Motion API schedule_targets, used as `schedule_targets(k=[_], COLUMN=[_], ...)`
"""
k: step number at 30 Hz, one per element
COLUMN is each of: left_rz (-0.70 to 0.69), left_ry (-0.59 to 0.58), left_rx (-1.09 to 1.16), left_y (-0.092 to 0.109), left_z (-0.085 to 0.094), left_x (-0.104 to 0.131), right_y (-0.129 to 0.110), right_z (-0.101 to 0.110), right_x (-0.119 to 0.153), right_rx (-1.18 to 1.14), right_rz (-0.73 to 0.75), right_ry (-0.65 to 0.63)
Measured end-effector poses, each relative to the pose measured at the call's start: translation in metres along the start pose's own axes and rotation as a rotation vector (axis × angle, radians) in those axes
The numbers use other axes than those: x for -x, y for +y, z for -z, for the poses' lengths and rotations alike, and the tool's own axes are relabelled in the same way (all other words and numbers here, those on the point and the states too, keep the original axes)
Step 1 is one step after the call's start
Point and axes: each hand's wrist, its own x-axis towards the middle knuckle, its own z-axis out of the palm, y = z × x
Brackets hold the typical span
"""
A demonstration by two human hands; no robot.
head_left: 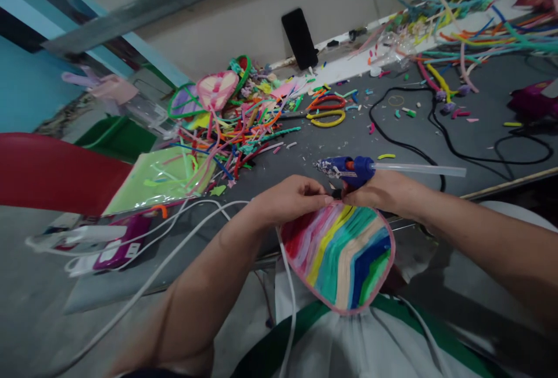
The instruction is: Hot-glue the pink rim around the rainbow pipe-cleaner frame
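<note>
A rounded, striped pipe-cleaner piece (344, 256) with a pink rim stands tilted in front of my body, its point downward. Its stripes run from red and pink through yellow, teal and cream to blue and green. My left hand (300, 195) pinches its top edge, thumb toward me. At the same edge are the curled fingers of my right hand (370, 192), closed around the handle of a blue glue gun (355, 170). The nozzle, crusted with residue, faces left, and a clear glue stick (418, 168) juts out behind. A small dark bit shows between my fingertips; I cannot make it out.
Left of centre lie a heap of pipe-cleaner scraps (248, 128), scissors (326, 116) and finished-looking hearts (218, 90). A black phone (300, 38) leans on the wall. White cables (174, 276) cross my left arm; a black cord (405, 142) loops at right.
</note>
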Motion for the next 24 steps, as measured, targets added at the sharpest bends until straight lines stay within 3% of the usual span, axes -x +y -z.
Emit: schedule_targets(k=[4, 10, 15, 21, 24], left_rz=[0.033, 0.045, 0.042, -0.006, -0.007], left_ry=[-0.044, -0.139, -0.094, -0.063, -0.051], left_rx=[0.126, 0.208, 0.239, 0.259, 0.281], left_y=[0.005, 0.014, 0.013, 0.017, 0.020], left_z=[0.002, 0.001, -0.005, -0.005, -0.001], left_x=[-0.002, 0.000, -0.003, -0.011, -0.012], right_y=[-0.006, -0.018, -0.015, -0.003, 0.009], right_z=[0.003, 0.009, 0.011, 0.024, 0.036], right_x=[0.004, 0.015, 0.019, 0.023, 0.020], right_rx=[-0.032, -0.079, -0.106, -0.400, -0.664], right_rz=[-0.038, -0.041, -0.074, -0.035, -0.117], right_ry=[-0.061, -0.024, -0.027, -0.063, -0.081])
